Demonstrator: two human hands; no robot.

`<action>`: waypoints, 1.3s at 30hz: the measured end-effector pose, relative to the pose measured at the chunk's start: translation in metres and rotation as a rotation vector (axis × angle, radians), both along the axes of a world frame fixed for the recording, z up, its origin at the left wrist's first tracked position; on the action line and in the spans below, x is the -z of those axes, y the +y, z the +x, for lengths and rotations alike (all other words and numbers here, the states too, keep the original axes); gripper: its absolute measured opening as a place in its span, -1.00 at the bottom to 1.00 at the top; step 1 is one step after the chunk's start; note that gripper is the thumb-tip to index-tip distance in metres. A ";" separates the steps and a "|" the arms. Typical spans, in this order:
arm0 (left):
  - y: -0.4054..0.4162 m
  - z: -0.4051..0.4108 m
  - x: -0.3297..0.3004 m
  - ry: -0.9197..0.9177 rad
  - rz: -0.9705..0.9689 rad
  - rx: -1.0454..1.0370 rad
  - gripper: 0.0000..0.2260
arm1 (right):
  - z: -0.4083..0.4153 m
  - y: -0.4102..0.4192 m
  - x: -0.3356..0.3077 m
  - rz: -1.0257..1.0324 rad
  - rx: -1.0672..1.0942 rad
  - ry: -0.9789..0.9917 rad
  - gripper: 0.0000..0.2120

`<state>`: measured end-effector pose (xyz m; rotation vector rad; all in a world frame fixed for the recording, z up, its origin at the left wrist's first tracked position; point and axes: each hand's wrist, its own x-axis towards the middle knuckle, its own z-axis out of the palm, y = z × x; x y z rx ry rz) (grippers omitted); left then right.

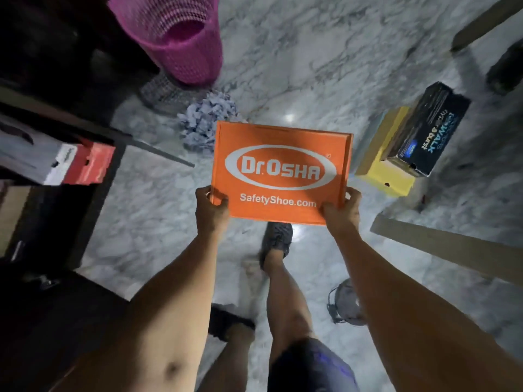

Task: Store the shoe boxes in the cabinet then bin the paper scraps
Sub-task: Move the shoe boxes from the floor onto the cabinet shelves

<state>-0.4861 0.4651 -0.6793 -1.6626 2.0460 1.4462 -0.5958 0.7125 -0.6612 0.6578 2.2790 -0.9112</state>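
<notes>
I hold an orange shoe box (280,168) printed "Dr.Osha SafetyShoe.com" flat in front of me above the floor. My left hand (210,206) grips its near left corner and my right hand (341,209) grips its near right corner. To the right on the floor, a black shoe box (427,131) lies on top of a yellow shoe box (382,165). A heap of bluish paper scraps (206,123) lies on the floor just beyond the orange box. At the left is the dark cabinet (93,193), with a grey and red shoe box (59,162) on its shelf.
A pink mesh basket (175,38) stands at the top left, beside a grey mesh item (167,93) on the floor. Wooden furniture legs (452,247) cross the right side. A small fan (345,302) sits on the marble floor near my right leg.
</notes>
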 end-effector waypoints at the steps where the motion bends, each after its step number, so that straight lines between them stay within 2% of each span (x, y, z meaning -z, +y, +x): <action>1: -0.007 0.030 -0.021 0.015 0.007 -0.052 -0.70 | 0.021 -0.009 -0.021 0.001 -0.037 0.004 -0.41; 4: -0.025 0.127 -0.091 0.067 0.003 -0.240 -0.78 | 0.088 -0.042 -0.072 -0.071 -0.134 0.045 -0.39; 9: -0.057 0.287 -0.201 0.111 -0.009 -0.530 -0.79 | 0.193 -0.131 -0.170 -0.179 -0.316 0.041 -0.39; 13: -0.104 0.377 -0.271 0.200 -0.153 -0.708 -0.86 | 0.256 -0.210 -0.240 -0.279 -0.559 0.114 -0.34; 15: -0.129 0.407 -0.299 0.252 -0.173 -0.787 -0.84 | 0.275 -0.254 -0.267 -0.369 -0.627 0.142 -0.40; 17: -0.154 0.430 -0.321 0.253 -0.203 -0.840 -0.68 | 0.285 -0.298 -0.288 -0.443 -0.696 0.193 -0.45; 19: -0.182 0.445 -0.338 0.269 -0.242 -0.889 -0.61 | 0.285 -0.342 -0.298 -0.494 -0.757 0.247 -0.39; 24: -0.254 0.454 -0.366 0.413 -0.305 -1.034 -0.61 | 0.283 -0.451 -0.336 -0.569 -0.877 0.239 -0.25; 27: -0.292 0.450 -0.365 0.434 -0.260 -1.143 -0.56 | 0.284 -0.512 -0.354 -0.595 -0.940 0.202 -0.33; 32: -0.360 0.438 -0.347 0.478 -0.326 -1.259 -0.53 | 0.279 -0.609 -0.355 -0.576 -1.044 0.152 -0.40; 37: -0.429 0.428 -0.325 0.494 -0.437 -1.380 -0.50 | 0.263 -0.698 -0.322 -0.582 -1.115 0.103 -0.41; 39: -0.448 0.423 -0.321 0.465 -0.498 -1.381 -0.47 | 0.259 -0.727 -0.305 -0.606 -1.121 0.057 -0.55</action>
